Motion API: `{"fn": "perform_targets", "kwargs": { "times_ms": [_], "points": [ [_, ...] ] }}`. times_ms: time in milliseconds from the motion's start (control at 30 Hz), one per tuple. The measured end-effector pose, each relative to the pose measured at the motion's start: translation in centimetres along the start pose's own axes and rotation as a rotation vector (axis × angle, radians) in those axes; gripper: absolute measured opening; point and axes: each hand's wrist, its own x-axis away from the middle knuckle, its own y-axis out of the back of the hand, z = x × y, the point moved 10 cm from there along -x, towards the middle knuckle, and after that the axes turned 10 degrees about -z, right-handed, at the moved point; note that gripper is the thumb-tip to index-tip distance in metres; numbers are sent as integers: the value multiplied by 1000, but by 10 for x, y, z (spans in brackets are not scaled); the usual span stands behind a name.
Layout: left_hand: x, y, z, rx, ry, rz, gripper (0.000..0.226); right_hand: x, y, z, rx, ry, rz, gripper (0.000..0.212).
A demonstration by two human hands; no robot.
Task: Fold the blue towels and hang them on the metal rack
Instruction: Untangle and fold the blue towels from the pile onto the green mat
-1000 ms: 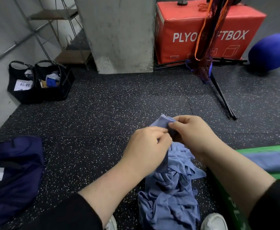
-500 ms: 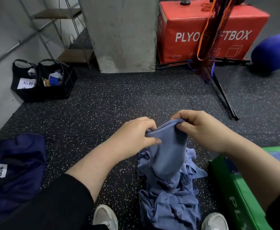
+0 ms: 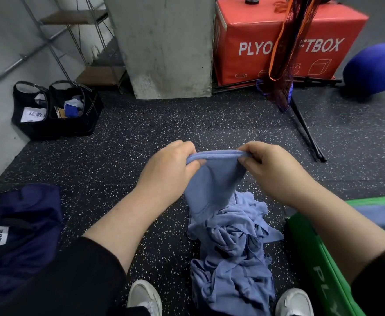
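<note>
Both hands are up over the speckled floor (image 3: 141, 137): the left hand (image 3: 168, 169) and right hand (image 3: 271, 169) each pinch one end of a blue towel (image 3: 212, 179), its top hem pulled taut between them. It hangs above the crumpled towel pile (image 3: 230, 254) at six o'clock, between two white shoes.

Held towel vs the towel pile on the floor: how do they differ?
The held towel is stretched by its top hem between the left hand and the right hand; the towel pile lies on the floor.
The held towel hangs fairly smooth; the towel pile is crumpled and twisted.
The held towel is one piece; the towel pile looks like several.
Both are the same light blue cloth, unfolded.
</note>
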Motion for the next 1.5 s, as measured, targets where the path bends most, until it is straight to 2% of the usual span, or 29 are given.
{"fn": "perform_targets", "kwargs": {
  "times_ms": [100,200,367,500,667,767,867,933,1000,1133,1200,1300,1400,1500],
  "points": [
    [-1,6,-3,-2,-21,-18,24,-3,6,1,-50,4,-33,12],
    [-2,1,-1,-59,-20,37,27,-2,3,-4,-30,-13,-27,16],
    [-5,14,-6,15,-72,-69,19,-2,13,0,-60,-15,-111,15],
    [-5,3,6,-40,-6,19,19,0,2,-3,28,-21,-47,16],
    [-7,6,8,92,60,13,25,-3,7,-5,-31,-90,-57,15],
    [-5,-3,5,115,81,72,12,1,0,3,-32,-61,-21,14],
    [-1,-13,-2,76,72,159,10,5,-5,10,-51,-50,-13,13],
    [-1,-16,-2,19,79,133,16,5,-5,11,-32,-54,-23,11],
    [0,-22,6,37,170,105,19,5,-5,13,-6,-44,-28,10],
    [6,-28,21,312,432,43,10,11,-11,23,53,4,-11,10],
    [8,-26,25,394,494,-27,11,16,-17,32,70,27,11,9],
    [7,-16,20,380,428,-148,14,23,-24,44,78,65,24,16],
    [9,-11,3,353,319,-183,21,27,-29,49,101,93,30,29],
    [12,-5,-10,346,257,-211,29,24,-25,41,-19,14,26,30]
  ]
}}
